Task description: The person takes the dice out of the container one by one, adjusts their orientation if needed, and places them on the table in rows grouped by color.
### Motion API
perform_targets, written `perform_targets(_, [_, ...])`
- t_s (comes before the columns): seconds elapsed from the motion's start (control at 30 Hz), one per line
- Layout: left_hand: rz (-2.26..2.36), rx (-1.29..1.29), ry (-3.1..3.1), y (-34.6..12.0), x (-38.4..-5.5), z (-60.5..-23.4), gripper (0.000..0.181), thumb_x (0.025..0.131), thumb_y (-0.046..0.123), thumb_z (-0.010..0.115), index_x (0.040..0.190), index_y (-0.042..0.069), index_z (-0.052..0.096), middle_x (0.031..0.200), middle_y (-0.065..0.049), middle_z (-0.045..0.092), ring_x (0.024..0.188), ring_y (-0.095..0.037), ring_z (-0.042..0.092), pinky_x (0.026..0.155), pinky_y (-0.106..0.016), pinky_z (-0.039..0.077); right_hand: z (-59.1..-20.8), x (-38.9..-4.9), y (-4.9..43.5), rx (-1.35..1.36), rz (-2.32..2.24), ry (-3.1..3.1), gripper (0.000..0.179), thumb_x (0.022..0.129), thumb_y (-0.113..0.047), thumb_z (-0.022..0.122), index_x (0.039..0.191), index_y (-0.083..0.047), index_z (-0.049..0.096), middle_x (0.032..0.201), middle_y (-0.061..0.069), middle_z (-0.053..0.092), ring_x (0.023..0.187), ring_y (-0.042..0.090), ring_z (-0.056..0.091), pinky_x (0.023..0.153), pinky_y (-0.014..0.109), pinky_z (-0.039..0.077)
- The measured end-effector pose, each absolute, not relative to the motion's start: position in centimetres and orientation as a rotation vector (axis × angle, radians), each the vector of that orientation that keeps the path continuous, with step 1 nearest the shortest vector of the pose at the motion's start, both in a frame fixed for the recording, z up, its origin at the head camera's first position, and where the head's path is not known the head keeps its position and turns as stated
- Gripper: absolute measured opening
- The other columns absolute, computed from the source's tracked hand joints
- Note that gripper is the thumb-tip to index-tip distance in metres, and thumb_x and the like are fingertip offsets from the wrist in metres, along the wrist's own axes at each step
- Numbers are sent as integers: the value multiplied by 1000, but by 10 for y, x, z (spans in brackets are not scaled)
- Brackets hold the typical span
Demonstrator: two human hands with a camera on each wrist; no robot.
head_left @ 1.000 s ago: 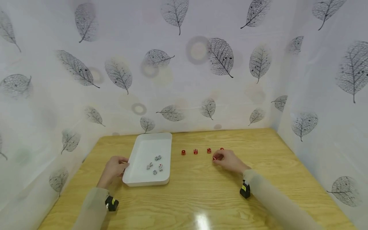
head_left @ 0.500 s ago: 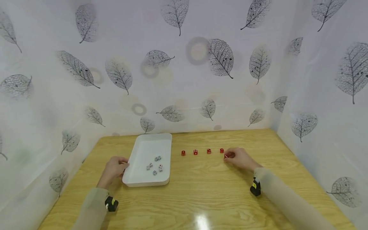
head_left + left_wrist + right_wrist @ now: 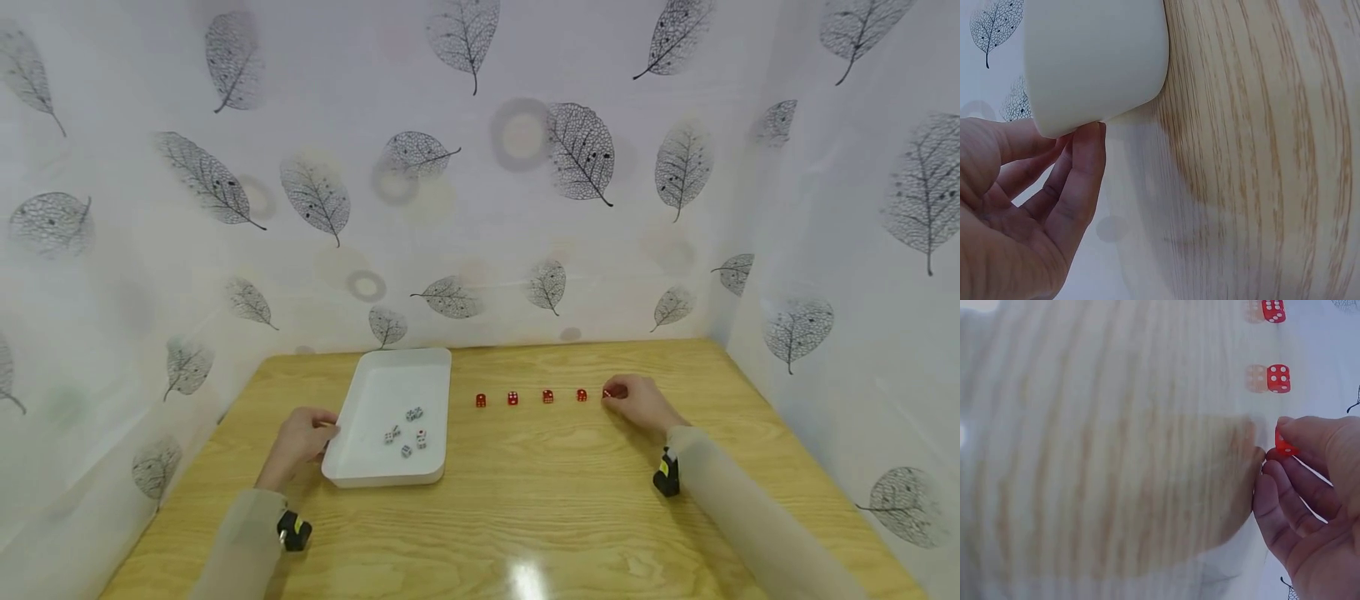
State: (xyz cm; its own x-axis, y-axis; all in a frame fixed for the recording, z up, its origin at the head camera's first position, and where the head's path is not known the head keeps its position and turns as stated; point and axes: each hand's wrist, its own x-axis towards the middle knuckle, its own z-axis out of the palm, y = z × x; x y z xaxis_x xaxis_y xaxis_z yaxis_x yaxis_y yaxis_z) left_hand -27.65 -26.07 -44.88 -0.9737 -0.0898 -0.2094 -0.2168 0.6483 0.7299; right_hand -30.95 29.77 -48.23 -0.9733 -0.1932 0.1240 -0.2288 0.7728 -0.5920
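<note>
The red die (image 3: 1285,442) was just beyond the right end of four lined-up red dice (image 3: 581,396), pinched by the right hand (image 3: 639,402). An uneven release could perhaps turn it askew. The left hand (image 3: 302,437) gripped the white tray (image 3: 384,481); a careless pull might scatter the white dice (image 3: 422,440) inside.

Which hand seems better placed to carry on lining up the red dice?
Likely the right hand: it pinches a red die at the end of the red row, while the left hand holds the white tray.
</note>
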Motion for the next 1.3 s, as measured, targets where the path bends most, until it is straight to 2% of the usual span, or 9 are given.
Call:
perform_targets(0.4, [1242, -261, 2703, -260, -276, -449, 33, 97, 9, 53, 124, -9, 58, 112, -25, 62, 85, -24, 64, 63, -31, 55, -478, -314, 304, 366, 920, -2920, 18, 90, -8, 67, 104, 3, 70, 99, 17, 71, 92, 30, 67, 85, 47, 53])
perform_targets(0.87, [1255, -252, 2699, -262, -277, -451, 33, 97, 8, 53, 125, -9, 57, 111, -24, 62, 83, -23, 63, 62, -31, 54, -477, -315, 304, 372, 891, -2952, 18, 89, -2, 65, 105, 6, 69, 97, 18, 70, 89, 28, 66, 79, 44, 54])
perform_targets(1.3, [1261, -240, 2694, -261, -275, -447, 32, 97, 8, 53, 122, -10, 58, 107, -24, 63, 83, -24, 62, 61, -31, 54, -478, -314, 304, 375, 907, -2940, 20, 89, -1, 65, 107, 7, 68, 101, 20, 69, 90, 30, 66, 80, 44, 55])
